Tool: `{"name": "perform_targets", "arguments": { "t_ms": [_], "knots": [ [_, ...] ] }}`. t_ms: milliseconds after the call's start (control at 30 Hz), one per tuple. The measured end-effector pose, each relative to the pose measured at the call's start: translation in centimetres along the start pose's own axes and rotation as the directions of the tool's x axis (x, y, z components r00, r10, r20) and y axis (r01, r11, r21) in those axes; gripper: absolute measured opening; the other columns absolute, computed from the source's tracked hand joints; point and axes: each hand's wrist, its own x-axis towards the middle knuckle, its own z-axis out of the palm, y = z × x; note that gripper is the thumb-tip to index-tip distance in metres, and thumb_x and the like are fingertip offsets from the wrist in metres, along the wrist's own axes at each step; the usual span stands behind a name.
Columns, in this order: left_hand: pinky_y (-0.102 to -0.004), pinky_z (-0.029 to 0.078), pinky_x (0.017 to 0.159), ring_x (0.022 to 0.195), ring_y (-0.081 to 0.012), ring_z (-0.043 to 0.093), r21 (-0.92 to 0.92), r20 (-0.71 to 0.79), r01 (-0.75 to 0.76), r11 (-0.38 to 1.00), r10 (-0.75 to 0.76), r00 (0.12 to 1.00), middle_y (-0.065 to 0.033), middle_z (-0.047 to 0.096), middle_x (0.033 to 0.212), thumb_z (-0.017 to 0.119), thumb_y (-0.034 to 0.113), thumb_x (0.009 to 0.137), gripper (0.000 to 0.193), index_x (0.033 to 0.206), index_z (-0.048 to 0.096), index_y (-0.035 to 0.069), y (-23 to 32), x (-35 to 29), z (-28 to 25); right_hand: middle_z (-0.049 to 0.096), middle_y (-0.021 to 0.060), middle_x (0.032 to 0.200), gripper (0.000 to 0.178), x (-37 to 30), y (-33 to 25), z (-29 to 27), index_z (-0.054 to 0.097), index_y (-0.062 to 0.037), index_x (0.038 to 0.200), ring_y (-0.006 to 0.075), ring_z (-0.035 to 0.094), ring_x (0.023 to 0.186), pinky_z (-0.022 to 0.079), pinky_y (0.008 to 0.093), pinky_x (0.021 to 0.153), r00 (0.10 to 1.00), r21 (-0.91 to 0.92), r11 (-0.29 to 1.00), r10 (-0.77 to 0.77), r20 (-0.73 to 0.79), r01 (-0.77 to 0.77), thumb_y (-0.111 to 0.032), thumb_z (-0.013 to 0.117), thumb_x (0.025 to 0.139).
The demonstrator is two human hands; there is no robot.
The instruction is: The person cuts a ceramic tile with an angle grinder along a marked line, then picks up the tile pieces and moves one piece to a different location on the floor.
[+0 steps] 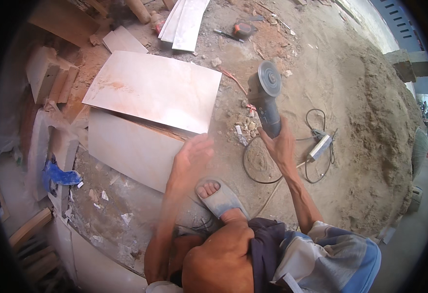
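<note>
My right hand [283,143] is wrapped round the dark body of an angle grinder [268,110]. The grinder points away from me, its grey disc [269,78] uppermost and clear of the tiles. Slightly blurred, my left hand [193,155] is open and holds nothing; its fingers reach toward the near right corner of a large cream tile [160,88]. That tile carries a streak of reddish dust. Below it lies a second cream tile [131,146], partly covered by my left hand and forearm. A dark gap shows between the two tiles.
A power strip [320,148] with coiled cable lies right of my right hand. Beyond the tiles are white tile strips [184,24] and a tape measure [244,30]. A sand heap [370,127] rises at the right; a blue cloth-like piece [58,174] hangs at the left. My sandalled foot [219,196] is near the tiles.
</note>
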Motion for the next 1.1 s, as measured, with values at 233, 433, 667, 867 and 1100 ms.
{"name": "perform_targets", "arguments": {
  "t_ms": [233,433,667,867,1100],
  "knots": [
    [-0.0376,0.049,0.119,0.132,-0.0236,0.068,0.492,-0.312,0.083,0.867,0.087,0.946,-0.0217,0.071,0.148,0.072,0.02,0.111,0.056,0.159,0.056,-0.003,9.1,-8.2,-12.2,0.077,0.0257,0.119,0.071,7.9,5.6,5.0,0.06,-0.0044,0.148,0.0489,0.077,0.103,0.059,0.0563,0.086,0.998,-0.145,0.989,-0.013,-0.065,0.003,-0.035,0.089,0.091],
    [-0.0334,0.05,0.113,0.125,-0.0186,0.068,0.49,-0.502,0.252,0.834,0.035,0.864,-0.0178,0.073,0.145,0.071,0.022,0.111,0.055,0.159,0.057,-0.001,11.6,-18.5,-16.8,0.076,0.0273,0.122,0.071,11.7,7.2,8.2,0.061,-0.0041,0.149,0.05,0.076,0.107,0.059,0.0577,0.089,0.998,-0.189,0.982,-0.036,-0.05,0.026,-0.036,0.086,0.091],
    [-0.0339,0.053,0.113,0.125,-0.0186,0.07,0.322,-0.575,0.333,0.886,-0.097,0.813,-0.0187,0.073,0.144,0.072,0.015,0.111,0.054,0.158,0.056,-0.004,8.7,-25.8,-18.3,0.076,0.0302,0.121,0.069,13.2,6.2,9.1,0.062,-0.0033,0.146,0.0522,0.075,0.108,0.058,0.0591,0.09,0.998,-0.214,0.975,0.056,-0.018,-0.059,-0.038,0.085,0.092],
    [-0.036,0.054,0.114,0.124,-0.0211,0.071,0.266,-0.567,0.342,0.901,-0.141,0.811,-0.0191,0.074,0.144,0.073,0.015,0.111,0.052,0.157,0.057,-0.003,7.1,-25.3,-18.9,0.072,0.0315,0.123,0.064,13.0,6.9,9.3,0.062,0.0001,0.139,0.0518,0.072,0.113,0.057,0.0577,0.095,0.997,-0.193,0.98,-0.065,-0.047,0.055,-0.033,0.089,0.091],
    [-0.0352,0.055,0.11,0.121,-0.0206,0.073,0.244,-0.414,0.24,0.94,-0.123,0.902,-0.0182,0.077,0.14,0.073,0.023,0.112,0.051,0.155,0.06,-0.001,5.7,-16.0,-21.1,0.071,0.0287,0.128,0.07,13.1,7.6,9.2,0.059,-0.0009,0.144,0.0497,0.071,0.117,0.056,0.0572,0.097,0.999,-0.188,0.982,-0.039,-0.011,0.037,-0.036,0.088,0.091]
  ]
}}
